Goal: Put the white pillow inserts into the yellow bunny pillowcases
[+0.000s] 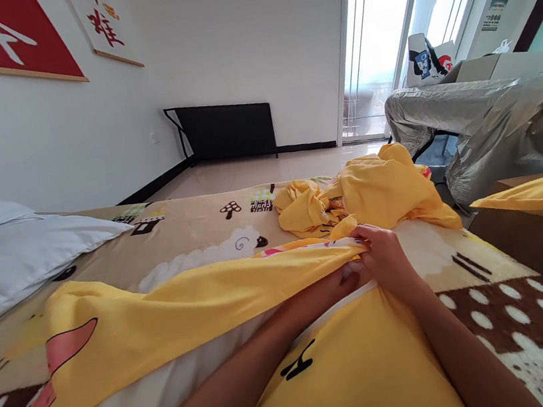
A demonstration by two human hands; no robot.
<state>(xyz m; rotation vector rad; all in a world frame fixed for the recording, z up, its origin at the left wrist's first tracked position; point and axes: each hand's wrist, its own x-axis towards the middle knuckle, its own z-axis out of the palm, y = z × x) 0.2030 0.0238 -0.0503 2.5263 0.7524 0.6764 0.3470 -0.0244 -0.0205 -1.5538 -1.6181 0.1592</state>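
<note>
While right hand (385, 256) pinches yellow cover (185, 310) edge, left hand (350, 278) sits half-hidden inside, grip unclear.

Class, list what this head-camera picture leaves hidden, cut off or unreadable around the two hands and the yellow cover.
- Left hand: head view, fingers tucked under the yellow cover, so its grip is unclear.
- White pillow: cut off by the left edge.
- Crumpled yellow cloth: folds hide its shape.
- Right hand: fingertips buried in the cover's edge.

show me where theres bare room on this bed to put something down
Free: the printed blanket between the white pillow and the yellow pile, and the spotted patch right of the right hand. Crowded: the yellow cover where both hands work.
</note>
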